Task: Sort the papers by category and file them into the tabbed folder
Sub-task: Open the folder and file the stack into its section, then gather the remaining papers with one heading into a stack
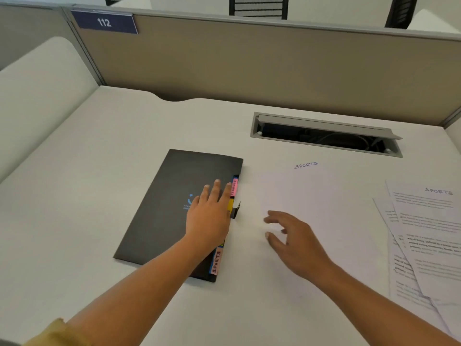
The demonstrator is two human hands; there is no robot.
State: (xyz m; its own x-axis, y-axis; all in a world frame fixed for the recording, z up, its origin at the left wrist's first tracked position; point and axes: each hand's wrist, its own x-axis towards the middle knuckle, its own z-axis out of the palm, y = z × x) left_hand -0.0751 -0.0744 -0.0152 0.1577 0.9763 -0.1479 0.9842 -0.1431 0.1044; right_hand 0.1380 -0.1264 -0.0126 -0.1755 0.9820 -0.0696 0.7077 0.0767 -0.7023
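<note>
Left hand [209,217] lies flat, fingers straight, on the closed black tabbed folder [159,211]. Right hand [295,242], fingers spread, grips nothing over the SPORTS sheet [314,193]; printed papers [429,236] fan just right.

My one camera rides on my head, wide-angled, facing forward and steeply down over the desk [99,183] from close above. The partition [249,66] crosses the frame at 12 o'clock, with chair backs [258,7] just inside the top edge. My left hand [209,216] enters from 7 o'clock and my right hand [296,243] from 5 o'clock, nearest the lens.
</note>
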